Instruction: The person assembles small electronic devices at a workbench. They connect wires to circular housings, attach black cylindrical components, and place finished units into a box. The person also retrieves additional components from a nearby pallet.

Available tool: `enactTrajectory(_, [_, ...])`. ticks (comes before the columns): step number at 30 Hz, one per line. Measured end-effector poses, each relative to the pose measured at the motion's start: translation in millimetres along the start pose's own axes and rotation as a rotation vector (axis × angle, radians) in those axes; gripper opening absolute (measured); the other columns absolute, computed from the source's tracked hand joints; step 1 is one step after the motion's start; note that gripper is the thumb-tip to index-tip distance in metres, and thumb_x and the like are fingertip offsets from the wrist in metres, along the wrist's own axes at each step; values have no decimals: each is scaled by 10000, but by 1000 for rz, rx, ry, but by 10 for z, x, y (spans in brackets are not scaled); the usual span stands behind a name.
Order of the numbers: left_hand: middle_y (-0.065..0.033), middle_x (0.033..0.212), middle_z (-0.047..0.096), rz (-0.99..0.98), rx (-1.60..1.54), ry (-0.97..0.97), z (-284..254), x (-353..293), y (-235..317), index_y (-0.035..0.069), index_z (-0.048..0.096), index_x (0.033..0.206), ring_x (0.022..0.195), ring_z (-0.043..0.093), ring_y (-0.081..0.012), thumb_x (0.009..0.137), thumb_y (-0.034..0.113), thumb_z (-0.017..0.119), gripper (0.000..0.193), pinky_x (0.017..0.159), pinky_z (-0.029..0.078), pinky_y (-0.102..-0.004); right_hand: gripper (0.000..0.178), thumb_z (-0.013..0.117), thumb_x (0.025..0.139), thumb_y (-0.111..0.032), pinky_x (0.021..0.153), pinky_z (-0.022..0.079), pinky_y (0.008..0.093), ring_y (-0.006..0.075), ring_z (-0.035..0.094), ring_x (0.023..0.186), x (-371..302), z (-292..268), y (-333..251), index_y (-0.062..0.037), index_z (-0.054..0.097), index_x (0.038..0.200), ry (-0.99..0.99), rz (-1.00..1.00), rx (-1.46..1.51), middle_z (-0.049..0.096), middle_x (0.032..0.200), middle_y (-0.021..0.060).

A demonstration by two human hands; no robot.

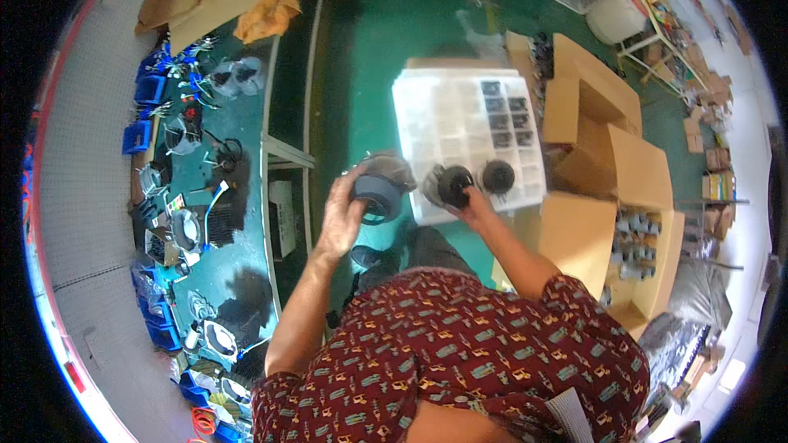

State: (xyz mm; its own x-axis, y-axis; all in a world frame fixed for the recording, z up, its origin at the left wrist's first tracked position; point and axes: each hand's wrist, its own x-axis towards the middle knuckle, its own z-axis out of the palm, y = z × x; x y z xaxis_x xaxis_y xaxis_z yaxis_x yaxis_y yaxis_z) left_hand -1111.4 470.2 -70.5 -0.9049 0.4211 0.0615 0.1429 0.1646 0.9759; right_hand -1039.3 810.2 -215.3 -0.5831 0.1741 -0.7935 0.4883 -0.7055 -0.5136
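Note:
My left hand (339,212) is closed around a dark grey, round, cup-like housing (379,190), held to the left of a white compartment tray (419,127). My right hand (474,207) grips a black cylindrical part (454,185) above the tray's near edge; a smoky, see-through section shows on its left side. Just right of it, another black round part (498,176) stands on the tray. Small dark pieces (500,121) sit in several of the tray's far-right compartments. Motion blurs both held parts slightly, so their exact kind is unclear.
On my left runs a green workbench (246,254) with blue bins (150,89), wires and ring-shaped parts. An orange cloth (268,15) and cardboard lie at its far end. Open cardboard boxes (593,115) stand right of the tray; a nearer box (639,250) holds several grey parts.

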Motion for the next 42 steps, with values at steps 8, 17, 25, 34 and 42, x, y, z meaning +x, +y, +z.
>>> enactTrajectory(8, [-206, 1286, 577, -8, 218, -70, -297, -676, 362, 58, 536, 1377, 1210, 577, -349, 840, -8, 496, 543, 1060, 450, -413, 389, 493, 950, -193, 859, 601, 552, 376, 666, 1011, -257, 567, 250, 26, 510, 1271, -33, 29, -156, 608, 1215, 225])
enactTrajectory(17, [-172, 1306, 582, 117, 432, -317, -377, -873, 1080, 87, 502, 1402, 1268, 524, -364, 759, -67, 660, 680, 1091, 436, -432, 360, 571, 978, -171, 1000, 504, 366, 197, 622, 1140, -1266, 1623, 752, -37, 567, 1311, -979, -225, -416, 630, 1275, 101])
enactTrajectory(25, [-189, 1214, 575, -144, 583, 483, -303, -1140, 1171, 18, 463, 1358, 1189, 549, -339, 631, 241, 904, 879, 1008, 471, -422, 459, 477, 1045, -280, 1051, 488, 433, 258, 595, 1230, -994, 1851, 971, -24, 470, 1425, -941, 280, 90, 578, 1375, 157])
enactTrajectory(34, [-108, 1128, 673, -401, -552, 493, -586, -1500, 857, -61, 500, 1339, 966, 655, -145, 923, 367, 730, 640, 815, 554, -291, 359, 407, 1027, -287, 910, 562, 424, 265, 691, 993, -1114, 2621, 873, -42, 626, 1173, -668, 264, -48, 713, 1069, 130])
enactTrajectory(42, [-109, 1139, 651, -361, -612, 940, -1315, -1768, 1222, -44, 556, 1288, 1040, 614, -174, 901, 261, 696, 512, 928, 497, -324, 391, 424, 995, -256, 811, 585, 586, 405, 665, 982, -199, 2937, 930, -35, 457, 1316, -424, 181, -308, 604, 1181, 172])
